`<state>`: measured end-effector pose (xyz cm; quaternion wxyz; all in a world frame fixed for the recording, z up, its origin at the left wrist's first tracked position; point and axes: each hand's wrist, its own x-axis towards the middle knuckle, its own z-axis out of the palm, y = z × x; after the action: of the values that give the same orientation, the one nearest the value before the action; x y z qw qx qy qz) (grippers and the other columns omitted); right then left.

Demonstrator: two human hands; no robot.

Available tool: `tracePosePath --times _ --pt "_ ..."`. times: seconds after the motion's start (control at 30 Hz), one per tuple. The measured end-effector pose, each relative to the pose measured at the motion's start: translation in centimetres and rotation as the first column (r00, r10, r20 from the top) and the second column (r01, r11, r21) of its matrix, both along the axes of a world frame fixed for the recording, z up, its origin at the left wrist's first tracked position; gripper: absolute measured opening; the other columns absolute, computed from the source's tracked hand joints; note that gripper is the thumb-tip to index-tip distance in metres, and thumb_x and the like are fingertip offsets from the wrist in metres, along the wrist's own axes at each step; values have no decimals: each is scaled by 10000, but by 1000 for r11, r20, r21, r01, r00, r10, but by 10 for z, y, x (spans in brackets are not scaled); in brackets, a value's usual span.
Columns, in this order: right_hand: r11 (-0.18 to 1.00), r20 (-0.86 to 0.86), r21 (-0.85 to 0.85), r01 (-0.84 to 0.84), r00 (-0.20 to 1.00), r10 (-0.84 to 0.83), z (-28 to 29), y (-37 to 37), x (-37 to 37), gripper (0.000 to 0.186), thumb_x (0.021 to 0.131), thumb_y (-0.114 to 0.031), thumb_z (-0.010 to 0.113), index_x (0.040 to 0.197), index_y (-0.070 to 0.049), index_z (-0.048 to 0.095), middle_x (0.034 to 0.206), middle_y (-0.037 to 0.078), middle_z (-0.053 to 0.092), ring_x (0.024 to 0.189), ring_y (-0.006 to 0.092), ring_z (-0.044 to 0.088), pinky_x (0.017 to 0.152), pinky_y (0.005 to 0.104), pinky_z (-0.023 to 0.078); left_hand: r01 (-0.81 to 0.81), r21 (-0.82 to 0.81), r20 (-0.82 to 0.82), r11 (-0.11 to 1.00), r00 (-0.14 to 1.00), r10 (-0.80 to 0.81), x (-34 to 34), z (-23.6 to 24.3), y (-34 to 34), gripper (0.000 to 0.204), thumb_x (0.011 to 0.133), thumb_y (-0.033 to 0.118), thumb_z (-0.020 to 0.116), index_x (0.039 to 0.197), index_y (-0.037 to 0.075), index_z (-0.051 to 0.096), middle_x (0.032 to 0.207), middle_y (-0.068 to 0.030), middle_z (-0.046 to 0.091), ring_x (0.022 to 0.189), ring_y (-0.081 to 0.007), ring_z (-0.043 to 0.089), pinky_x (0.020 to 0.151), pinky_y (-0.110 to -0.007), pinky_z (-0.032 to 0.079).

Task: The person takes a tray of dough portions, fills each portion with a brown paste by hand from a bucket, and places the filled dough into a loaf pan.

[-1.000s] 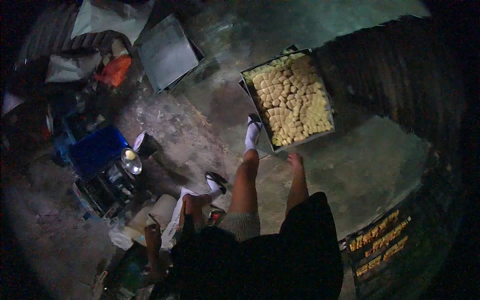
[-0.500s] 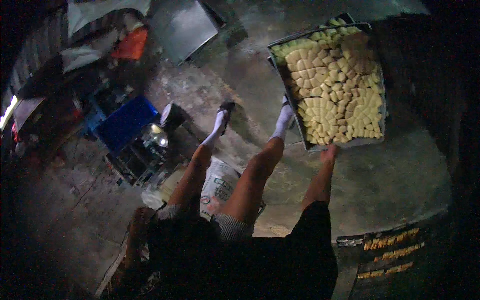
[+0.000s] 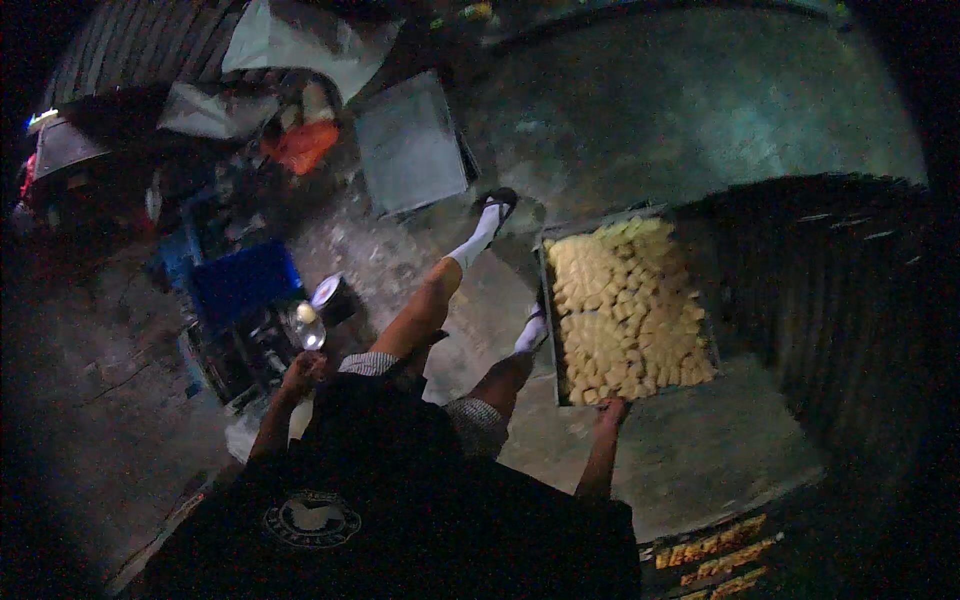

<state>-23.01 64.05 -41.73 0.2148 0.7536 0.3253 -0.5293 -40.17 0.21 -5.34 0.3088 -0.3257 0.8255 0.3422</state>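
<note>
"Where's the tray?"

"I have the tray [image 3: 552, 330] off to the wearer's right, low over the concrete floor [image 3: 650, 480]; whether it rests or is raised, I can't tell. Pale doughy pieces [image 3: 632, 310] crowd it from left edge to right."

"And the hands?"

"On my feed the right hand [image 3: 613, 406] meets the near edge, left of its middle; I can't tell if the fingers curl around it. The left hand [image 3: 305, 372] is well apart, just beside a shiny bowl [image 3: 313, 336] (too dim for me to read its fingers)."

"How would you handle it?"

"One hand looks like thin support to me. I'd centre it on the near edge, keep any push or pull straight so the far corners don't swing, and mind the socked foot [image 3: 532, 332] by the left edge."

"Farther out?"

"A blue crate [image 3: 245, 285] beyond the bowl, and a grey metal sheet [image 3: 410, 145]."
</note>
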Motion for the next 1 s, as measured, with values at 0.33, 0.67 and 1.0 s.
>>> tracePosePath --times 0.33,0.67,1.0 --pt "957 -269 185 -222 925 267 197 68 -286 272 862 -241 546 1082 -122 439 984 65 429 867 232 398 779 426 349 149 127 -79 981 987 -140 -244 -150 120 309 974 350 557 1052 54 599 955 -74 624 795 -165 599 674 -316 486" --pt "861 -343 479 -169 867 361 424 130 -224 283 863 -221 542 1105 -114 441 967 71 452 836 232 426 749 417 373 -385 862 337 329 921 195 -370 -112 169 602 968 564 485 1260 45 570 1142 -86 639 974 -210 620 865 -359 502" --pt "860 -610 505 76 736 294 363 110 -237 297 864 -200 539 1128 -107 442 951 76 475 805 232 455 719 408 398 192 797 -88 572 975 -205 -500 107 285 806 898 688 496 1376 38 487 1329 -142 569 1182 -238 570 993 -405 459"
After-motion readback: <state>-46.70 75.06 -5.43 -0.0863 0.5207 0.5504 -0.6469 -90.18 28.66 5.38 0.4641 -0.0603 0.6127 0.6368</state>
